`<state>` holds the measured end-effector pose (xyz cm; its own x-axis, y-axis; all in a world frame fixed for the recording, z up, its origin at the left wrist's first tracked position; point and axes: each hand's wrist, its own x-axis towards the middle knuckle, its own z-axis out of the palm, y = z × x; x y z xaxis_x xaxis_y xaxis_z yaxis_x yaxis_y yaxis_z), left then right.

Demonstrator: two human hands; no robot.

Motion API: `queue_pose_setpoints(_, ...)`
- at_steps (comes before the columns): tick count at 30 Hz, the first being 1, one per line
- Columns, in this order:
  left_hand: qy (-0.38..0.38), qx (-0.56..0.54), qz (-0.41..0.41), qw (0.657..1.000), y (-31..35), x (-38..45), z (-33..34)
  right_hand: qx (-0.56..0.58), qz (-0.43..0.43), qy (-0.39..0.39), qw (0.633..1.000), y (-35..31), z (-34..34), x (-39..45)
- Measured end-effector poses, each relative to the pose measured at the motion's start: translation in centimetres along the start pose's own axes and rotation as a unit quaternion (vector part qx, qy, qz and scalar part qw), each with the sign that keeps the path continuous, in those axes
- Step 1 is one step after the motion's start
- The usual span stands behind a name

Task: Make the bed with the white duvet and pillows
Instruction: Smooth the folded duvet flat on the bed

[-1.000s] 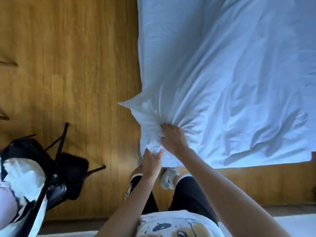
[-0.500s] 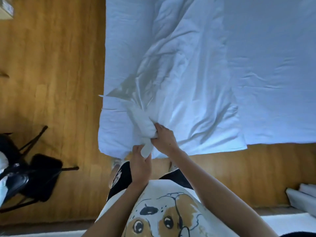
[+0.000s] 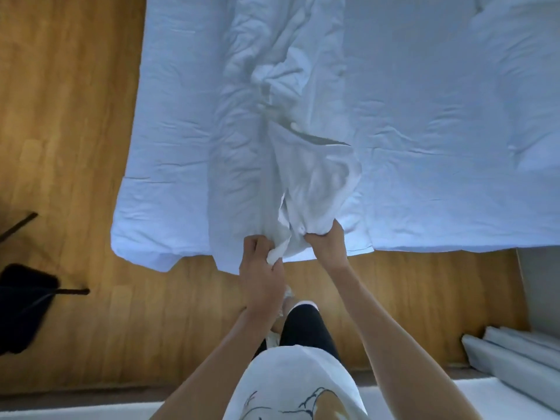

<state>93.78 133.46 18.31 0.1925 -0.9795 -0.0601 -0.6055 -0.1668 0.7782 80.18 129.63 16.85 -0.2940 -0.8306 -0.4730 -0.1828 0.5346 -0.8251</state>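
**Hands part along the duvet edge**

Since the earlier frame the hands have drawn apart and the bunched fold has shifted toward frame centre. The left hand curls tightly round a twist of the white duvet; the right hand grips a gathered bunch just beside it, at the edge above the wooden floor

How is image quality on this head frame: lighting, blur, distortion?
Head view: the white duvet reads cool blue in soft, even light without glare; wide-angle bending curves the wooden floor; left hand and right hand look slightly soft, and duvet creases stay readable.
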Motion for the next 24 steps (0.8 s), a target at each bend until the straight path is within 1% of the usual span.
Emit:
queue_pose_setpoints(3,-0.025,0.007,0.034,0.999,2.4,-1.4,1.5,0.061,0.03,0.03,0.997,1.8,-2.5,-0.2)
queue_pose_setpoints(5,-0.055,0.03,0.069,0.996,3.9,-2.2,2.9,0.096,0.075,0.068,0.99,3.3,-4.3,-0.3)
queue_pose_setpoints(6,-0.075,0.048,0.085,0.992,4.6,-2.5,3.9,0.105,0.106,0.09,0.985,4.4,-5.2,-0.2)
queue_pose_setpoints(8,-0.118,0.097,0.103,0.983,5.5,-2.9,6.3,0.109,0.203,0.133,0.964,7.5,-6.6,0.1)
queue_pose_setpoints(10,-0.15,0.15,0.107,0.971,5.5,-2.9,9.0,0.118,0.306,0.168,0.93,10.0,-8.3,0.5)
queue_pose_setpoints(11,-0.177,0.173,0.107,0.963,5.5,-3.0,10.2,0.118,0.335,0.182,0.917,10.6,-9.4,0.7)
queue_pose_setpoints(12,-0.21,0.196,0.105,0.952,5.4,-3.1,11.3,0.098,0.337,0.196,0.915,10.7,-10.5,1.2)
queue_pose_setpoints(13,-0.241,0.222,0.102,0.939,5.2,-3.1,12.6,0.054,0.322,0.202,0.923,10.4,-11.6,1.9)
queue_pose_setpoints(15,-0.286,0.261,0.064,0.92,5.0,-3.0,14.5,-0.03,0.27,0.171,0.947,10.0,-13.5,4.3)
queue_pose_setpoints(18,-0.292,0.269,0.052,0.916,4.7,-2.2,16.5,-0.132,0.183,0.109,0.968,9.1,-14.8,9.9)
queue_pose_setpoints(20,-0.313,0.278,0.054,0.907,4.0,-1.8,17.4,-0.204,0.11,0.062,0.971,8.8,-14.9,13.7)
queue_pose_setpoints(21,-0.347,0.271,0.057,0.896,3.6,-1.7,17.7,-0.236,0.081,0.044,0.967,8.8,-14.8,15.7)
queue_pose_setpoints(22,-0.375,0.256,0.053,0.89,3.4,-1.4,17.9,-0.261,0.065,0.035,0.963,8.7,-14.6,17.6)
queue_pose_setpoints(24,-0.384,0.26,0.05,0.885,2.0,-0.4,18.7,-0.288,0.054,0.033,0.956,9.1,-13.7,21.6)
